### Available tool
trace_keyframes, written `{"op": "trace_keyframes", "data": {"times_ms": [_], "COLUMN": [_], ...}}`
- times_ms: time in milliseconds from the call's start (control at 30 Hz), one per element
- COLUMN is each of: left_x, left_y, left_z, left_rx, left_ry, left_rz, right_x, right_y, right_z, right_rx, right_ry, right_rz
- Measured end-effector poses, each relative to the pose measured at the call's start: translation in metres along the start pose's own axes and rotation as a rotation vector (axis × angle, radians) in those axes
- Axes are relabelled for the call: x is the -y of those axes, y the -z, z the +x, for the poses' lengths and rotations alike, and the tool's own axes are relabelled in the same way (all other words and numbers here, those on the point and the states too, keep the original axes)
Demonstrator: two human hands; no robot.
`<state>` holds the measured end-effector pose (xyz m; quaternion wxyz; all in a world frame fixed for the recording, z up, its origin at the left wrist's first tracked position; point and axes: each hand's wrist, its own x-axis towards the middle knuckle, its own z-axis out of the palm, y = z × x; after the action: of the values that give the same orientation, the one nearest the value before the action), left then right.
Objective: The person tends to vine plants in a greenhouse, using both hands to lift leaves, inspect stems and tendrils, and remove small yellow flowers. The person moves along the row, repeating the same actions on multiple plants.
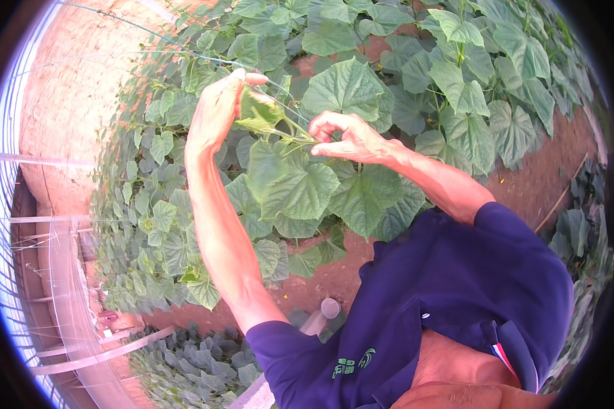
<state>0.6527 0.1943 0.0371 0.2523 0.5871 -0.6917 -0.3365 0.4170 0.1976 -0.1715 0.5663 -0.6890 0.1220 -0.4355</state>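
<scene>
A blue-green twine (207, 58) slants down from the upper left to a cucumber vine (294, 135) in front of me. My left hand (216, 112) is raised and pinches the twine between thumb and index finger, its other fingers partly hidden behind a young leaf (258, 113). Lower and to the right, my right hand (355, 138) grips the vine's stem between thumb and curled fingers, where the twine's lower stretch runs close to the stem. Broad cucumber leaves (302, 186) hang just below both hands.
Dense cucumber plants (460, 87) fill the area ahead and to the right. Bare brown soil (522, 189) shows between rows. A pale post (314, 323) stands by my left side. At the far left are an earthen wall (71, 112) and pale bars (107, 353).
</scene>
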Motion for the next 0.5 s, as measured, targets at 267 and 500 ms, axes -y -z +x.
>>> {"op": "trace_keyframes", "data": {"times_ms": [267, 500], "left_x": [0.003, -0.007], "left_y": [-0.009, -0.02], "left_z": [-0.001, -0.006], "left_rx": [-0.071, -0.126], "left_ry": [-0.012, -0.008], "left_rz": [-0.09, -0.132], "right_x": [0.0, 0.013], "right_y": [0.003, 0.018], "right_z": [-0.006, -0.024], "right_rx": [0.228, 0.203], "right_ry": [0.183, -0.151], "right_rz": [-0.122, 0.031]}}
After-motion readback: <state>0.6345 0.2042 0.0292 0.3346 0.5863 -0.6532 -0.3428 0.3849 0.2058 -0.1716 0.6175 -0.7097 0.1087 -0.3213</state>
